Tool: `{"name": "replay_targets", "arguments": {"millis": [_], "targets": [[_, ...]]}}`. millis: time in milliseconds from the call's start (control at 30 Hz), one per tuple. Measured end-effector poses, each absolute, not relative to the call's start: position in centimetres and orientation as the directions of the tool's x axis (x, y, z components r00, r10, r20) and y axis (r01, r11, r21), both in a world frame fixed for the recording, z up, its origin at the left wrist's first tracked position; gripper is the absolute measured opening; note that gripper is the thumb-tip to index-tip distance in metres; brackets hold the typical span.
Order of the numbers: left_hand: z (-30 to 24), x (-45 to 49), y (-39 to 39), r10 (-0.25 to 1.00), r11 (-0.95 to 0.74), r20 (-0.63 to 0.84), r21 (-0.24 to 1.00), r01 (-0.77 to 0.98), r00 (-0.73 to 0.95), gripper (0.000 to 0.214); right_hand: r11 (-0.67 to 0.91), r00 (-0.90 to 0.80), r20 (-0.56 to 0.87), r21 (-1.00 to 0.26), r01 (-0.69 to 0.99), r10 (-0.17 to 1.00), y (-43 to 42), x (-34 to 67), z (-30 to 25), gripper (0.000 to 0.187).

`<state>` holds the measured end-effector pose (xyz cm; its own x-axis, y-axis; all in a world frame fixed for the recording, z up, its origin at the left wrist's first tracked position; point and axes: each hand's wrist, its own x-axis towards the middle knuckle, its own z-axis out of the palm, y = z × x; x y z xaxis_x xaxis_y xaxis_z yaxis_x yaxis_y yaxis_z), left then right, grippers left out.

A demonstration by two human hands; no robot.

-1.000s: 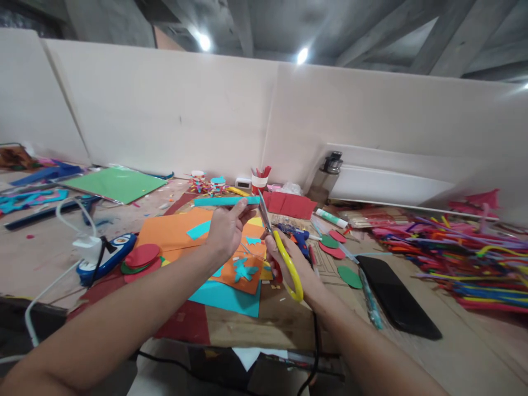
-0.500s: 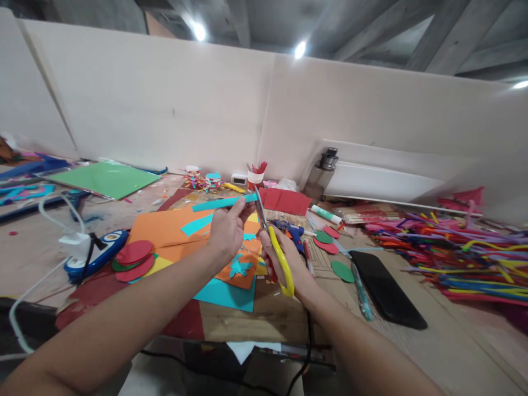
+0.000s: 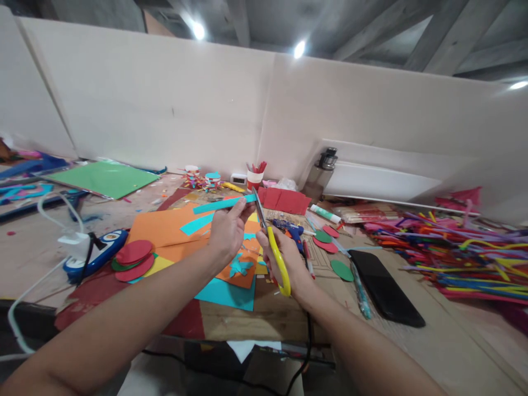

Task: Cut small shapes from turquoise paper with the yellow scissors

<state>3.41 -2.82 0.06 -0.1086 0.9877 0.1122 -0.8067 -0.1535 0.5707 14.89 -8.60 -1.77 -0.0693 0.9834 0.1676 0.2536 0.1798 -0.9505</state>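
Note:
My left hand (image 3: 226, 230) pinches a long turquoise paper strip (image 3: 216, 205) near its right end and holds it up over the table. In my right hand (image 3: 284, 258) are scissors with yellow handles (image 3: 277, 258), fingers closed through the loops. The scissor blades (image 3: 258, 208) point up and meet the strip's right end. Below the hands lie orange paper sheets (image 3: 169, 228), a turquoise sheet (image 3: 226, 294) and an orange piece with a turquoise cut-out shape (image 3: 241, 268).
A blue glue gun (image 3: 291, 229), red and green paper circles (image 3: 328, 245) and a black phone (image 3: 385, 289) lie to the right. A heap of coloured strips (image 3: 462, 253) fills the far right. On the left are a blue device with a white cable (image 3: 97, 253), red circles (image 3: 134, 257) and a green sheet (image 3: 103, 179).
The turquoise strip has tilted, its left end lower than before. Both hands have shifted slightly left and nearer together, with the blades staying at the strip's right end.

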Motion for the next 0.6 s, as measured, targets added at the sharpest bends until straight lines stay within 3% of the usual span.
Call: {"name": "replay_targets", "arguments": {"millis": [133, 333, 500, 600], "targets": [[-0.3, 2.7, -2.7, 0.994, -0.092, 0.108, 0.618, -0.781, -0.031, 0.019, 0.049, 0.007, 0.051, -0.984, 0.174, 0.999, -8.6, 14.8, -1.3, 0.038], [-1.3, 1.1, -2.4, 0.957, -0.04, 0.195, 0.822, -0.568, 0.215, 0.02, 0.243, 0.067, 0.239, -0.968, -0.068, 0.969, -7.3, 15.9, -0.8, 0.044], [-1.7, 1.3, -3.0, 0.936, -0.064, 0.188, 0.922, -0.382, 0.296, 0.02, 0.316, 0.067, 0.314, -0.948, -0.028, 0.947, -7.5, 16.4, -0.6, 0.049], [-1.7, 1.4, -3.1, 0.938, -0.061, 0.181, 0.926, -0.374, 0.296, 0.022, 0.363, 0.103, 0.36, -0.932, -0.005, 0.927, -8.1, 16.2, -0.2, 0.047]]}}
